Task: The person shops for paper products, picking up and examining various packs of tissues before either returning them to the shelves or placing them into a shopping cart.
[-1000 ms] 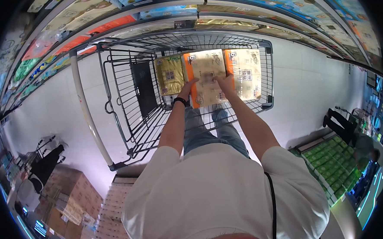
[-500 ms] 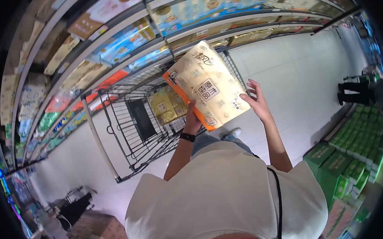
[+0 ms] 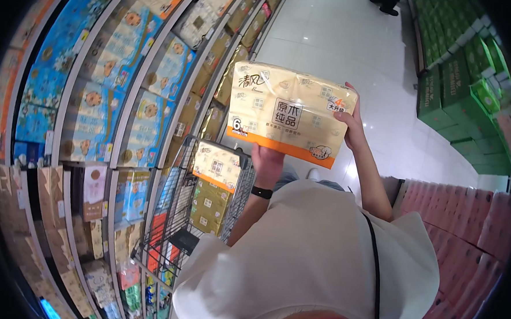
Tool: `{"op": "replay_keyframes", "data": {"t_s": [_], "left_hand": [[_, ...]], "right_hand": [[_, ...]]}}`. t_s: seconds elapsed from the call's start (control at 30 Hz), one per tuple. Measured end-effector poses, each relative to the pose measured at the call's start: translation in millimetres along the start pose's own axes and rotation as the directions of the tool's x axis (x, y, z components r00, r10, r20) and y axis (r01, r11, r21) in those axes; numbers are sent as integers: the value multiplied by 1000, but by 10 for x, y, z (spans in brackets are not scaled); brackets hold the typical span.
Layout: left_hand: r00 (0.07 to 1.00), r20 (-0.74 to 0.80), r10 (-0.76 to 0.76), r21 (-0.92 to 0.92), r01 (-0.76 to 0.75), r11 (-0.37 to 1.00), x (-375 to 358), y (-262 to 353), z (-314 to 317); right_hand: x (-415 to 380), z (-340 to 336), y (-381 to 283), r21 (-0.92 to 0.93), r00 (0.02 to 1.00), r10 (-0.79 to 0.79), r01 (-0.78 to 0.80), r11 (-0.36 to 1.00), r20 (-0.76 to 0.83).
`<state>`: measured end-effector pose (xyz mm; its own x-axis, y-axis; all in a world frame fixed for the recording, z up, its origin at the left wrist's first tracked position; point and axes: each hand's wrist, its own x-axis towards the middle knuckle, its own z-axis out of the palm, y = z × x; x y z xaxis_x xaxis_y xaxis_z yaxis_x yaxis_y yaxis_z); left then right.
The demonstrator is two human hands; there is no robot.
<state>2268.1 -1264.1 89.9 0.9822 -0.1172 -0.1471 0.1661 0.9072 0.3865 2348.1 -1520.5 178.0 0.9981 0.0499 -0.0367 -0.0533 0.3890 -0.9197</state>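
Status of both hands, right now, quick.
Left hand: holding the cream-and-orange pack at its orange lower edge, fingers partly hidden.
Right hand: holding the same pack at its right side, thumb on the front.

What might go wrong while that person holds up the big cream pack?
The big cream pack might slip: its wrapper looks shiny, the right hand grips only one end, and the left hand is at the orange lower edge. And neither hand is on the cart, so it could perhaps roll if bumped.
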Motion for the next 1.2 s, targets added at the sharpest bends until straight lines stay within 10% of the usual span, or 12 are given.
{"op": "replay_keyframes", "data": {"t_s": [0.1, 0.3, 0.43, 0.87, 1.2], "left_hand": [[993, -71, 94, -45, -97, 994, 469, 279, 364], [987, -102, -124, 448, 157, 880, 1349, 777, -408], [882, -345, -320, 307, 428, 850, 2185, 611, -431], [891, -444, -96, 52, 132, 990, 4343, 1326, -591], [838, -538, 87, 329, 113, 938, 5936, 1922, -255]], "right_hand": [[190, -387, -48, 36, 997, -65, 67, 997, -45], [830, -713, -146, 147, 979, 140, -119, 982, -146], [1583, -814, 144, -93, 924, 371, -378, 921, -92], [5271, -92, 780, -526, 697, 710, -568, 633, 102], [6937, -86, 1195, -30, 585, 750, -782, 623, 308]]}}
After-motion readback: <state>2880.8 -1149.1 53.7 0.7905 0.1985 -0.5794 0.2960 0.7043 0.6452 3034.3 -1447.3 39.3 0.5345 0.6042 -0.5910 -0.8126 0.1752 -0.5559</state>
